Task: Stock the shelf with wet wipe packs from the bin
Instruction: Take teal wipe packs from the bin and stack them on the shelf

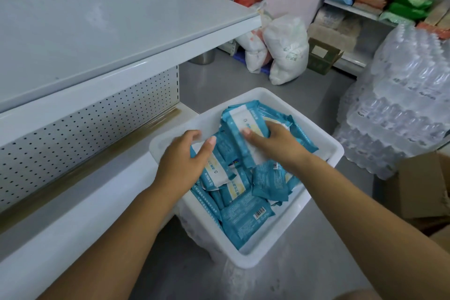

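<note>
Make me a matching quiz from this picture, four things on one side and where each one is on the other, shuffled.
1 right hand
2 left hand
3 bin
4 water bottle packs

A stacked at the right
B on the floor beside the shelf
C gripping a wipe pack at the bin's far side
D over wipe packs near the bin's left rim

Pairs: 1-C, 2-D, 3-B, 4-A

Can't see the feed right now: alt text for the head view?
The left grip holds a near pack and the right grip a far pack, both in a white bin of blue wipe packs. The bin sits on the floor beside a white shelf.
</note>
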Tool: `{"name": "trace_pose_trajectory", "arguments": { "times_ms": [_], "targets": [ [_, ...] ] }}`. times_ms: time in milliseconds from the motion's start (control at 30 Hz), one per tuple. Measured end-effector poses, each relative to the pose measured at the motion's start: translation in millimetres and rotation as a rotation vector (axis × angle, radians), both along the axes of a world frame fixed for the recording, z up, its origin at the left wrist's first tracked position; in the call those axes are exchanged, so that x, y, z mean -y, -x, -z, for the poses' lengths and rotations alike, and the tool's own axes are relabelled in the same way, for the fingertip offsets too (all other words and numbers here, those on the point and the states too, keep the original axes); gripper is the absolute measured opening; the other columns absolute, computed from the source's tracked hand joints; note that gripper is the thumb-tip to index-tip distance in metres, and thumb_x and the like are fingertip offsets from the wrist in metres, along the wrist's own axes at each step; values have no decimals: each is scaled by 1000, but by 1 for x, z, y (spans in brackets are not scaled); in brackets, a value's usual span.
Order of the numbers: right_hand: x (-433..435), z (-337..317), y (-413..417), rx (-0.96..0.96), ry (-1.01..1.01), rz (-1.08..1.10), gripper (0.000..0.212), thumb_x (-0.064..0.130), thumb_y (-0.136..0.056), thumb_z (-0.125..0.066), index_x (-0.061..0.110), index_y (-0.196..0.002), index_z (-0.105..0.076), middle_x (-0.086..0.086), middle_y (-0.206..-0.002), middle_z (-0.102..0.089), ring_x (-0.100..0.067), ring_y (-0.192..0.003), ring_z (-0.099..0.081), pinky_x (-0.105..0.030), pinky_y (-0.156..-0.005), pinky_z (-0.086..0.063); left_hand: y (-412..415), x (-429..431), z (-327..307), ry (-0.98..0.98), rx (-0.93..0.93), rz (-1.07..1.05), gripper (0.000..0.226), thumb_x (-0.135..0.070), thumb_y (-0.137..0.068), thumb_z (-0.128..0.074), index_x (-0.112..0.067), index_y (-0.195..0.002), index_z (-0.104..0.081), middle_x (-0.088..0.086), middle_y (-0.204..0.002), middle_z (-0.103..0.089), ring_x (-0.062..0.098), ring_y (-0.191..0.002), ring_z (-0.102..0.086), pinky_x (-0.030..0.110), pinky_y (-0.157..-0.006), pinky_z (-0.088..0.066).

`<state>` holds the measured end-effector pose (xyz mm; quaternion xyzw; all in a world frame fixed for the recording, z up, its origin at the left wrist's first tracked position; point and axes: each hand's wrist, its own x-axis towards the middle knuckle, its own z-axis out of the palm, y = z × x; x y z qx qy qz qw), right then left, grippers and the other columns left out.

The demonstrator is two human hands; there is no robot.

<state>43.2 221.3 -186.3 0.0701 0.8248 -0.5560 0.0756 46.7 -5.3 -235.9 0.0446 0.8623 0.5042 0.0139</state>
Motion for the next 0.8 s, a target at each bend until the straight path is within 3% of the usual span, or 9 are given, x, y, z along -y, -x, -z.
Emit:
{"name": "trace_pose_trajectory", "arguments": {
  "times_ms": [133,200,267,333,400,467,533,667,800],
  "targets": [
    [32,23,-15,121,158,-67,47,52,-97,-55,12,-120,-62,-3,-109,-75,-21,-100,-73,-39,-89,-58,-14,-15,-3,-137,78,-3,56,-54,-91,-62,-27,-137,-44,-7,-90,-75,6,-87,-70,40,-81,-60],
    [31,30,-11,158,148,-74,53,61,-98,-45,18,-122,-64,1,-115,-73,-18,-107,-70,-41,-97,-54,-13,-15,0,-114,41,-60,55,-47,-92,-66,-28,-138,-43,-6,-88,-74,9,-84,-71,42,-79,-60],
    [24,25,-3,119,103,-38,54,57,-102,-36,15,-119,-67,0,-112,-73,-17,-106,-69,-38,-95,-53,-9,-14,0,-103,49,-87,53,-44,-92,-67,-26,-137,-44,-6,-93,-73,7,-85,-69,33,-74,-58],
    [8,16,12,-48,-171,66,51,49,-105,-38,8,-109,-68,-5,-104,-72,-21,-98,-66,-35,-86,-53,-7,-15,2,-118,62,-108,45,-43,-93,-66,-26,-131,-49,-7,-97,-73,6,-87,-69,25,-70,-56],
    [-14,12,33,-192,-525,181,41,41,-104,-46,7,-114,-66,-8,-112,-68,-24,-103,-60,-34,-85,-46,-6,-16,4,-125,43,-132,33,-44,-93,-66,-25,-118,-57,-8,-98,-73,7,-88,-71,30,-72,-60],
    [-37,15,56,-175,-788,205,44,42,-103,-48,9,-130,-60,-12,-131,-59,-29,-122,-51,-40,-100,-42,-8,-18,8,-91,-4,-155,29,-45,-93,-65,-23,-111,-62,-10,-98,-73,3,-85,-70,31,-72,-61],
    [-50,18,73,-33,-987,181,50,47,-103,-43,10,-134,-55,-14,-136,-54,-33,-128,-45,-46,-103,-39,-11,-20,8,-47,-48,-184,27,-45,-93,-65,-22,-107,-62,-12,-94,-72,-1,-80,-67,21,-65,-56],
    [-56,31,82,104,-1156,172,53,53,-98,-49,11,-129,-55,-14,-133,-52,-33,-126,-43,-46,-101,-38,-12,-23,6,-5,-64,-242,27,-46,-94,-64,-21,-103,-58,-14,-87,-67,0,-78,-65,21,-61,-53],
    [-50,36,82,168,-1128,216,58,53,-95,-56,10,-133,-52,-18,-140,-41,-36,-130,-36,-45,-106,-34,-12,-23,5,-10,-68,-282,28,-46,-94,-63,-21,-103,-56,-16,-85,-63,1,-78,-63,25,-65,-54]
  ]
}}
